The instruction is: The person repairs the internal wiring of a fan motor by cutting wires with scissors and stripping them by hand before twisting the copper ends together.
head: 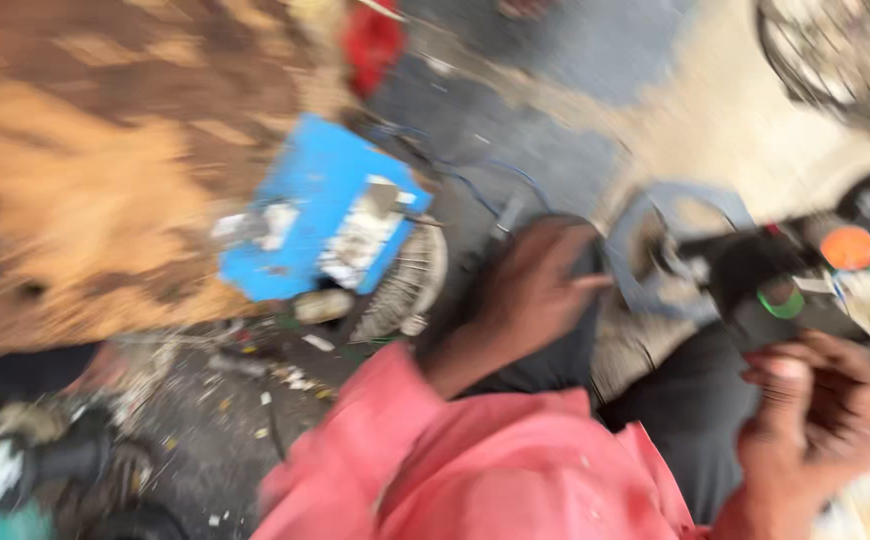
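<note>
A box-shaped machine (320, 215) sits on the ground (515, 110), left of the left hand (535, 285). A wire fan guard (405, 285) lies just beside it. A ring-shaped part (645, 240) lies between both hands; the right hand (820, 420) is nearer the camera.

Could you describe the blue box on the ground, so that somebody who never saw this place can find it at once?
Start at the large brown wooden surface on the left of the view. At its right edge, on the grey floor, lies the blue box, tilted, with a round wire grille beside it. It is the only bright blue flat-sided thing there; the left hand is just to its right.
</note>
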